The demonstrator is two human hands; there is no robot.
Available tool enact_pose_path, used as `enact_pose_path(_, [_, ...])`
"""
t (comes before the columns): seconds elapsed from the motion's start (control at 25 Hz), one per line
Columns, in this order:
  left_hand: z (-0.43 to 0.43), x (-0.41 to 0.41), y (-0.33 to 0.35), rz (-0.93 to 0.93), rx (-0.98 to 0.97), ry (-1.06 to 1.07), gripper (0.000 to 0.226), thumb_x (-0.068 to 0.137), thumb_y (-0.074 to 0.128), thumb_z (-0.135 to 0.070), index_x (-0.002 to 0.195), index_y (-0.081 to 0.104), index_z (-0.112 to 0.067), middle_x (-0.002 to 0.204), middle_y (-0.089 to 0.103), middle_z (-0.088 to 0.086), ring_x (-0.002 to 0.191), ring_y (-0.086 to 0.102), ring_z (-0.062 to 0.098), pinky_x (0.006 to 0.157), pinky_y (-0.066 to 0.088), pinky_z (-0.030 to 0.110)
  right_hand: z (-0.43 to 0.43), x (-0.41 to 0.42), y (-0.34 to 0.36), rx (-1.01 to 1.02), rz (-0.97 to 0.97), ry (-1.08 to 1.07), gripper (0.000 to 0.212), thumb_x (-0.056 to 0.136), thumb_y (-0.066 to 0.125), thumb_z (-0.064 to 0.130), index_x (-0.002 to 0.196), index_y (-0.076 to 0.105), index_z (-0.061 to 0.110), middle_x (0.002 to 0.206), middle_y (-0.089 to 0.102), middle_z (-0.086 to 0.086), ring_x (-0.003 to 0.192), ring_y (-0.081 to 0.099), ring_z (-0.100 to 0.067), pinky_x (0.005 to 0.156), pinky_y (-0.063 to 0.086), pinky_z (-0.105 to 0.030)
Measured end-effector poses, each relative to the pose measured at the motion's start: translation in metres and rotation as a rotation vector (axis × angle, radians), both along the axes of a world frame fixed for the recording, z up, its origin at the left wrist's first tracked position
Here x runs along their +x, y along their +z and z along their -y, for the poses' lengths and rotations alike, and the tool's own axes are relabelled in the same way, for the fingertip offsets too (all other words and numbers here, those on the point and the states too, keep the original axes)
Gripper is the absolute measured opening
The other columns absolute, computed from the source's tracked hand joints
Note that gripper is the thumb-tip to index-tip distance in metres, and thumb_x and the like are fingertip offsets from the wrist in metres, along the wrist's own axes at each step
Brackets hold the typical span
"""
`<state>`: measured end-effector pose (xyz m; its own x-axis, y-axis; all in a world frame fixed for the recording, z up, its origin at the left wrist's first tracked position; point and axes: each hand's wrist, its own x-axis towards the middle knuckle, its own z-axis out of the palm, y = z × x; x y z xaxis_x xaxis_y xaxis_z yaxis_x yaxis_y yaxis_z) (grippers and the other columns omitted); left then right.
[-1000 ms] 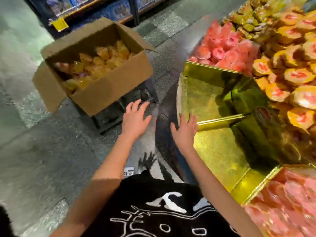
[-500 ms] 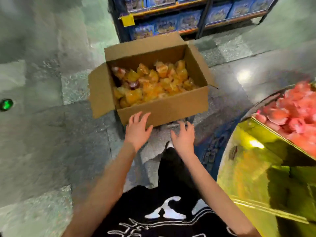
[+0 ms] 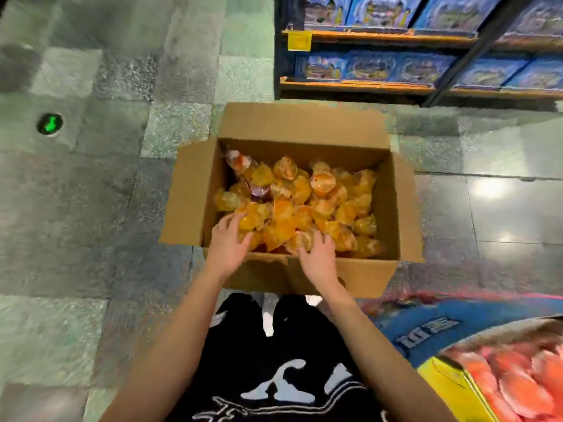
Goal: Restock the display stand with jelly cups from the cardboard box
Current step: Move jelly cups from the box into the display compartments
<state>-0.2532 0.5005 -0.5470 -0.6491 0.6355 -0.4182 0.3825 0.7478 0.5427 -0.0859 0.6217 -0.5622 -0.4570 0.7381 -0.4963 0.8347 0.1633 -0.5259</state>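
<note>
An open cardboard box (image 3: 350, 272) sits on the floor in front of me, holding several orange jelly cups (image 3: 323, 205) in a loose heap. Both my hands are inside its near edge. My left hand (image 3: 227, 243) curls its fingers and thumb round orange cups at the near left of the heap. My right hand (image 3: 316, 257) curls over cups at the near middle. A corner of the display stand (image 3: 441, 371), gold-edged and filled with red jelly cups (image 3: 518, 379), shows at the bottom right.
Store shelves (image 3: 380, 83) stocked with blue boxes stand behind the cardboard box at the upper right. A round green floor light (image 3: 49, 124) is set in the grey tiles to the left. The stand's blue base (image 3: 426, 325) curves beside my right arm.
My view turned from the stand to the box. Both hands moved forward from in front of the box, over its near wall, and onto the orange cups.
</note>
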Motion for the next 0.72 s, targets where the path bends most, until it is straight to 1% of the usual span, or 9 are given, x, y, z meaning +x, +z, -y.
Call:
enact_pose_path(0.08, [-0.001, -0.010, -0.007, 0.035, -0.025, 0.036, 0.053, 0.097, 0.057, -0.027, 0.147, 0.040, -0.020, 0.149, 0.039, 0.012, 0.135, 0.035, 0.034, 0.114, 0.030, 0.047, -0.012, -0.013, -0.006, -0.033, 0.021, 0.020, 0.053, 0.098, 0.052, 0.028, 0.146, 0.036, 0.010, 0.152, 0.028, -0.017, 0.144, 0.021, -0.033, 0.118, 0.021, -0.043])
enact_pose_path(0.16, [-0.007, -0.030, -0.017, 0.092, -0.032, 0.101, 0.050, 0.098, 0.055, -0.027, 0.146, 0.040, -0.023, 0.149, 0.039, 0.010, 0.136, 0.035, 0.030, 0.114, 0.031, 0.047, -0.023, -0.033, -0.016, -0.087, 0.042, 0.010, 0.053, 0.099, 0.051, 0.028, 0.147, 0.035, 0.013, 0.155, 0.024, -0.014, 0.145, 0.019, -0.030, 0.120, 0.021, -0.043])
enact_pose_path(0.28, [-0.026, -0.063, -0.030, 0.174, 0.000, 0.178, 0.048, 0.100, 0.052, -0.024, 0.146, 0.041, -0.027, 0.148, 0.040, 0.008, 0.137, 0.036, 0.025, 0.115, 0.031, 0.044, -0.033, -0.064, -0.030, -0.146, 0.026, -0.049, 0.054, 0.098, 0.054, 0.031, 0.148, 0.036, 0.020, 0.156, 0.024, -0.009, 0.144, 0.023, -0.026, 0.117, 0.028, -0.047])
enact_pose_path(0.4, [-0.052, -0.093, -0.043, 0.201, 0.039, 0.172, 0.050, 0.100, 0.052, -0.021, 0.147, 0.039, -0.029, 0.151, 0.039, 0.005, 0.139, 0.036, 0.021, 0.113, 0.030, 0.036, -0.046, -0.092, -0.039, -0.173, 0.006, -0.121, 0.051, 0.098, 0.053, 0.032, 0.146, 0.038, 0.027, 0.157, 0.022, -0.005, 0.144, 0.025, -0.023, 0.115, 0.034, -0.045])
enact_pose_path(0.48, [-0.072, -0.115, -0.056, 0.222, 0.050, 0.152, 0.052, 0.099, 0.052, -0.020, 0.148, 0.038, -0.030, 0.154, 0.035, 0.005, 0.142, 0.032, 0.021, 0.115, 0.027, 0.036, -0.059, -0.113, -0.046, -0.153, -0.021, -0.163, 0.049, 0.099, 0.053, 0.032, 0.146, 0.039, 0.029, 0.157, 0.022, -0.004, 0.144, 0.027, -0.022, 0.114, 0.035, -0.043])
enact_pose_path(0.6, [-0.095, -0.139, -0.075, 0.278, 0.053, 0.174, 0.057, 0.098, 0.053, -0.021, 0.149, 0.034, -0.035, 0.157, 0.030, 0.011, 0.145, 0.027, 0.026, 0.119, 0.024, 0.041, -0.077, -0.141, -0.058, -0.117, -0.069, -0.161, 0.051, 0.099, 0.051, 0.038, 0.147, 0.036, 0.028, 0.157, 0.021, -0.007, 0.144, 0.029, -0.026, 0.115, 0.034, -0.045])
enact_pose_path(0.72, [-0.112, -0.151, -0.092, 0.288, 0.053, 0.208, 0.063, 0.098, 0.053, -0.023, 0.153, 0.024, -0.030, 0.155, 0.032, 0.015, 0.140, 0.035, 0.030, 0.114, 0.027, 0.037, -0.096, -0.167, -0.072, -0.127, -0.096, -0.171, 0.055, 0.098, 0.051, 0.042, 0.149, 0.032, 0.033, 0.160, 0.014, -0.010, 0.147, 0.020, -0.028, 0.117, 0.027, -0.043])
